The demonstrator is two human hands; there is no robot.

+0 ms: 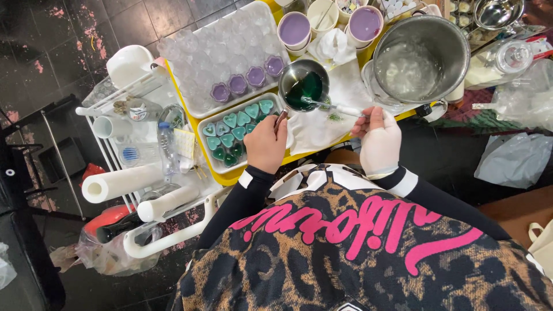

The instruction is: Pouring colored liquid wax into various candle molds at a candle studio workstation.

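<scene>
The left hand (pixel 265 144) is gripping the small steel pot (pixel 304 84) of green liquid by its handle, just right of the heart mould tray (pixel 237 131); the gloved right hand (pixel 379 140) is pinching a stirrer (pixel 337 107) dipping into it.

Dark tiled floor (pixel 69 40) with pink stains, white wire cart (pixel 173 230)

Yellow table (pixel 230 175) carries two mould trays (pixel 199 86), steel pot (pixel 423 55), white cloth (pixel 340 103).

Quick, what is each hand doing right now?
Left hand: closed on the handle of the small metal pot of green liquid.
Right hand, gloved: closed on a stirring stick dipped in that pot.
</scene>
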